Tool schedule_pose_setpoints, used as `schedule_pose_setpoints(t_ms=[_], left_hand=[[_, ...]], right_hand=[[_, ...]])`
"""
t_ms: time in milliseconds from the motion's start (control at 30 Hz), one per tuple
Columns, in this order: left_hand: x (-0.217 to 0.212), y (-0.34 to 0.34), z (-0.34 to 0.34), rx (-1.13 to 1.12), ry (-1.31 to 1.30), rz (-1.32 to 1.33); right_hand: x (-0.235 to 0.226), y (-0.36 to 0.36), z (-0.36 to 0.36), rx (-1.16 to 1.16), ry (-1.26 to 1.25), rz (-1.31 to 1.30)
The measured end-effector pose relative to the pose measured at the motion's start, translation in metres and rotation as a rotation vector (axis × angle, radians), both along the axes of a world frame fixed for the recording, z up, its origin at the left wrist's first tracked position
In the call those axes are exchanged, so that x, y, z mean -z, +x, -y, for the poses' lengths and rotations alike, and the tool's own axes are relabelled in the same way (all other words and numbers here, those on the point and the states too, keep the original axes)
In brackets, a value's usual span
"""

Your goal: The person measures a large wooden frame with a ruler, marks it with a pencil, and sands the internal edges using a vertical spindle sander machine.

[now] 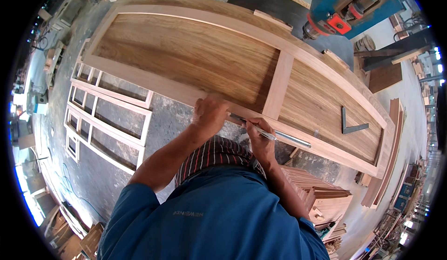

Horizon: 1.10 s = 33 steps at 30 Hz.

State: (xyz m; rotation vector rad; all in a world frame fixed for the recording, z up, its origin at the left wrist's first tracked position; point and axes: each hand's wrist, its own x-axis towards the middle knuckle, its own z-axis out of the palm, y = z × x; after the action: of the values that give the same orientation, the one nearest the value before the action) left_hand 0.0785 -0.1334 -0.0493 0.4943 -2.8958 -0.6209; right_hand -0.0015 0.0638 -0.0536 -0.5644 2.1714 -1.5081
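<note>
A large wooden door panel (186,50) with a pale frame and brown inset boards lies flat in front of me. My left hand (210,114) is closed at the near rail of the frame, its fingers slightly blurred; what they hold, if anything, is hidden. Just to its right, my right hand (260,139) grips a slim tool (266,133) with a dark front end and a shiny, pale rear end. That tool points toward my left hand, over the rail's edge. A silver metal bar (293,139) rests on the rail beyond my right hand.
A dark try square (344,122) lies on the right inset board. The blue drilling machine (351,8) overhangs the far right side. Pale window-like frames (104,113) lie on the floor at left. Stacked wooden pieces (321,190) stand close by my right arm.
</note>
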Motion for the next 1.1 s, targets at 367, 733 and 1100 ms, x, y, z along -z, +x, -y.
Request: schedule_pose_setpoints(t_ms=[367, 733, 1100], left_hand=[[-0.0019, 0.0014, 0.0001, 0.003, 0.001, 0.023], [0.0003, 0.0016, -0.0036, -0.014, -0.050, -0.014], [-0.0013, 0.0022, -0.0025, -0.011, -0.025, 0.047]], right_hand=[[0.0041, 0.0042, 0.0037, 0.005, 0.017, -0.082], [0.0019, 0.0050, 0.0037, -0.033, 0.075, -0.165], [-0.0019, 0.0061, 0.0065, -0.010, 0.086, -0.130]])
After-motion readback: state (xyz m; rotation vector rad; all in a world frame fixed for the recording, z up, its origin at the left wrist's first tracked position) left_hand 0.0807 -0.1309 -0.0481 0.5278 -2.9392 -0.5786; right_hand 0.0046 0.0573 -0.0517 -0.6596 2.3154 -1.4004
